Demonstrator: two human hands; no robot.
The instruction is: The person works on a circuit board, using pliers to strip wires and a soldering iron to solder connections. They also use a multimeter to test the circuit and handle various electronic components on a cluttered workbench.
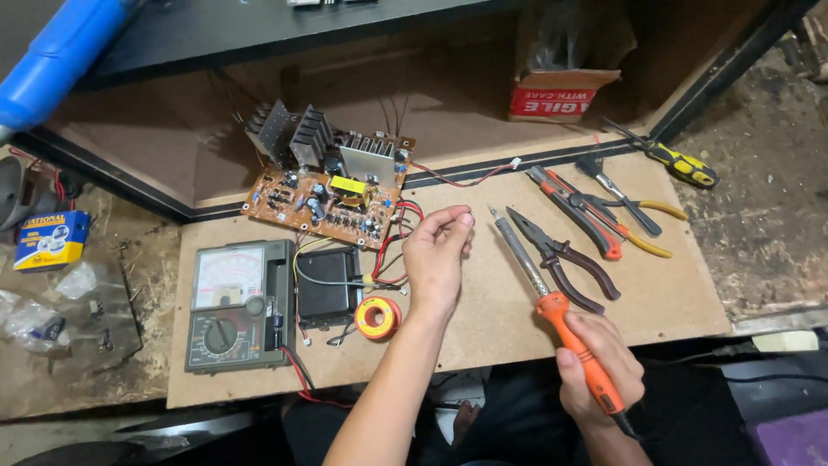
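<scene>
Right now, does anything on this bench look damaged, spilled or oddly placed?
Nothing looks damaged or spilled. The right hand holds an orange soldering iron, tip up over the board. The left hand pinches something thin beside the circuit board.

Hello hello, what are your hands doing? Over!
Right hand grips orange soldering iron. Left hand pinches something tiny, too small to tell. Pliers beside the iron.
</scene>
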